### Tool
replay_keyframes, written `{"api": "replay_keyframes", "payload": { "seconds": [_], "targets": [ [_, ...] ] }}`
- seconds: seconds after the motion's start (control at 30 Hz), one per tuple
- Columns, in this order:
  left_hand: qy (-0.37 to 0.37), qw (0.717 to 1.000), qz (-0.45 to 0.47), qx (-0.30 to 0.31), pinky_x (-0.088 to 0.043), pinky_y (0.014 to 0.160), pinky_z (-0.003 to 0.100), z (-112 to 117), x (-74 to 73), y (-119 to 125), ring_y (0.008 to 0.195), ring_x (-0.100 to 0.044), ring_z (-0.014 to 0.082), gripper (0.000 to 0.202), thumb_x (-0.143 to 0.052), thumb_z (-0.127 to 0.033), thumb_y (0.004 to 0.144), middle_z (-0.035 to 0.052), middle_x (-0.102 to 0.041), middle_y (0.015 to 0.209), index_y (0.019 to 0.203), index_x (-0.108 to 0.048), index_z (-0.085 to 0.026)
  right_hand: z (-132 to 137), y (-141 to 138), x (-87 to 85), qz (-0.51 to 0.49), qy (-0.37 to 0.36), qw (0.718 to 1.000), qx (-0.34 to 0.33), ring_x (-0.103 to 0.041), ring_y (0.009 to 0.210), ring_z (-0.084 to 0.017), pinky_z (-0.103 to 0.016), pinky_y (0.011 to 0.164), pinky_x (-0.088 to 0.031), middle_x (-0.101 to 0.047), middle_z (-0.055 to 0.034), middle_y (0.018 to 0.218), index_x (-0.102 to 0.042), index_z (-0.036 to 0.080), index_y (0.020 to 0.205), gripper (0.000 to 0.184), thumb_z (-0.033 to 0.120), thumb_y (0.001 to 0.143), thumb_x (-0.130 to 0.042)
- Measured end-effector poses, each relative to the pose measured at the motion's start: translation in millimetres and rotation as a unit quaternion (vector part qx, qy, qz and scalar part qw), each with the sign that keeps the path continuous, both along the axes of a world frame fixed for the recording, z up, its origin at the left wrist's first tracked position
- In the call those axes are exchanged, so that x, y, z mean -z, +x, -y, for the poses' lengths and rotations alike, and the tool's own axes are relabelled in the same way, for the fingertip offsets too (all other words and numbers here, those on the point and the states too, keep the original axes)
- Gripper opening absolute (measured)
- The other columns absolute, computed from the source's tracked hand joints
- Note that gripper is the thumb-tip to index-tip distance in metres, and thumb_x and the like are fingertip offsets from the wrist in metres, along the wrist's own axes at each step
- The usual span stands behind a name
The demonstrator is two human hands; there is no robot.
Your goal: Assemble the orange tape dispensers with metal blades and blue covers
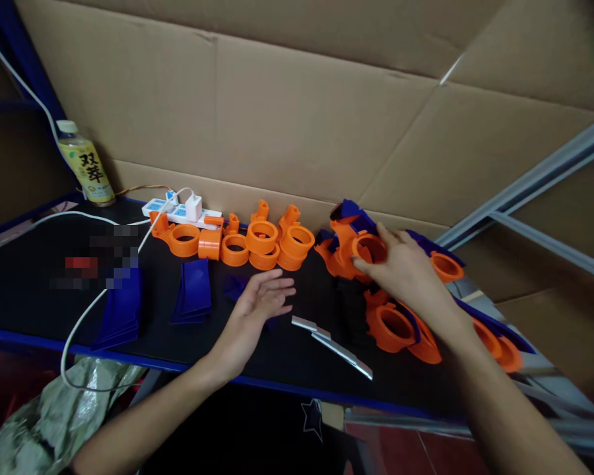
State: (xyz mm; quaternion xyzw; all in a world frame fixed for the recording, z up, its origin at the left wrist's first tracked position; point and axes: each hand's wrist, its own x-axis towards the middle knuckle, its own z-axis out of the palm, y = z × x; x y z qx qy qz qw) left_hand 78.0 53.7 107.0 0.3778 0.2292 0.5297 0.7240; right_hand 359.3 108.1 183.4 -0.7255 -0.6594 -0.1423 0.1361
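My right hand (400,267) reaches into a heap of orange ring parts and blue pieces at the right of the black table (39,297); its fingers close round one orange ring part (369,249). My left hand (260,300) lies flat and open on the table, fingers stretched out, partly over a small blue piece (235,287). A row of orange ring parts (257,241) stands behind it. Two stacks of blue flat pieces, one (194,293) near the left hand and one (121,313) further left, lie on the table.
Metal strips (334,343) lie near the front edge. A white power strip (181,211) with a cable and a drink bottle (85,165) stand at the back left. Cardboard lines the wall behind. More orange parts (400,330) lie under my right forearm.
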Motion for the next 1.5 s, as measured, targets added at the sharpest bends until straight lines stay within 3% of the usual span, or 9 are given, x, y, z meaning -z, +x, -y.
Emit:
{"api": "replay_keyframes", "payload": {
  "seconds": [0.13, 0.27, 0.4, 0.8, 1.03, 1.17, 1.3, 1.5],
  "targets": [
    [0.020, 0.998, -0.033, 0.057, -0.053, 0.097, 0.045, 1.6, 1.3, 0.8, 0.118, -0.066, 0.0294, 0.033, -0.070, -0.031, 0.090, 0.0131, -0.070, 0.126, 0.121, -0.065, -0.021, -53.4, 22.3, 12.7, 0.034, -0.084, 0.996, 0.029, -0.053, 0.134, -0.042, -0.047, 0.108, -0.046, -0.053, -0.0280, 0.146, -0.044, 0.002, 0.151, 0.087, 0.048, 0.081, -0.068],
    [0.026, 0.995, -0.046, 0.079, -0.053, 0.093, 0.041, 2.9, 1.1, 0.2, 0.111, -0.069, 0.0278, 0.029, -0.067, -0.036, 0.091, 0.0124, -0.073, 0.116, 0.115, -0.067, -0.021, -72.9, 29.8, 26.2, 0.042, -0.095, 0.994, 0.028, -0.058, 0.128, -0.038, -0.044, 0.106, -0.046, -0.060, -0.0256, 0.138, -0.057, 0.006, 0.140, 0.070, 0.046, 0.083, -0.066],
    [0.036, 0.992, -0.053, 0.112, -0.052, 0.091, 0.041, 3.5, 4.2, 0.9, 0.105, -0.071, 0.0268, 0.029, -0.066, -0.038, 0.092, 0.0125, -0.074, 0.114, 0.115, -0.067, -0.021, -73.5, 32.4, 34.1, 0.056, -0.100, 0.993, 0.017, -0.049, 0.135, -0.039, -0.047, 0.112, -0.039, -0.059, -0.0255, 0.140, -0.061, 0.003, 0.132, 0.061, 0.043, 0.086, -0.062],
    [0.069, 0.985, -0.056, 0.150, -0.053, 0.086, 0.036, 3.1, 16.4, 4.7, 0.102, -0.069, 0.0233, 0.027, -0.067, -0.038, 0.093, 0.0103, -0.074, 0.107, 0.114, -0.068, -0.022, -65.3, 29.5, 42.4, 0.056, -0.088, 0.994, 0.019, -0.039, 0.140, -0.044, -0.054, 0.110, -0.041, -0.046, -0.0250, 0.153, -0.044, 0.002, 0.150, 0.078, 0.048, 0.088, -0.059],
    [0.070, 0.983, -0.063, 0.156, -0.053, 0.086, 0.036, 2.8, 17.8, 4.5, 0.102, -0.069, 0.0228, 0.027, -0.064, -0.037, 0.095, 0.0109, -0.073, 0.108, 0.115, -0.066, -0.020, -62.2, 26.8, 41.2, 0.053, -0.060, 0.997, 0.009, -0.046, 0.134, -0.040, -0.049, 0.111, -0.041, -0.053, -0.0257, 0.146, -0.043, 0.000, 0.151, 0.078, 0.043, 0.088, -0.061],
    [0.070, 0.982, -0.067, 0.161, -0.052, 0.087, 0.036, 2.3, 17.3, 4.7, 0.102, -0.069, 0.0225, 0.026, -0.063, -0.036, 0.095, 0.0108, -0.074, 0.108, 0.115, -0.065, -0.019, -55.2, 15.4, 42.2, 0.040, 0.000, 0.999, -0.029, -0.047, 0.131, -0.039, -0.049, 0.111, -0.041, -0.055, -0.0246, 0.143, -0.045, 0.001, 0.150, 0.078, 0.045, 0.088, -0.062],
    [0.071, 0.981, -0.070, 0.165, -0.052, 0.087, 0.036, 2.4, 15.6, 4.6, 0.100, -0.069, 0.0222, 0.025, -0.062, -0.035, 0.095, 0.0107, -0.074, 0.107, 0.115, -0.064, -0.019, -49.9, -2.1, 52.2, -0.002, 0.034, 0.997, -0.070, -0.053, 0.123, -0.038, -0.048, 0.108, -0.044, -0.063, -0.0227, 0.132, -0.054, 0.005, 0.143, 0.072, 0.050, 0.089, -0.062],
    [0.074, 0.980, -0.080, 0.165, -0.053, 0.087, 0.036, 3.2, 12.4, 3.1, 0.100, -0.069, 0.0221, 0.025, -0.060, -0.035, 0.097, 0.0114, -0.074, 0.107, 0.116, -0.064, -0.018, -57.5, -16.3, 73.9, -0.016, 0.026, 0.997, -0.076, -0.056, 0.120, -0.036, -0.046, 0.103, -0.046, -0.067, -0.0214, 0.126, -0.060, 0.007, 0.137, 0.072, 0.059, 0.088, -0.064]
  ]
}}
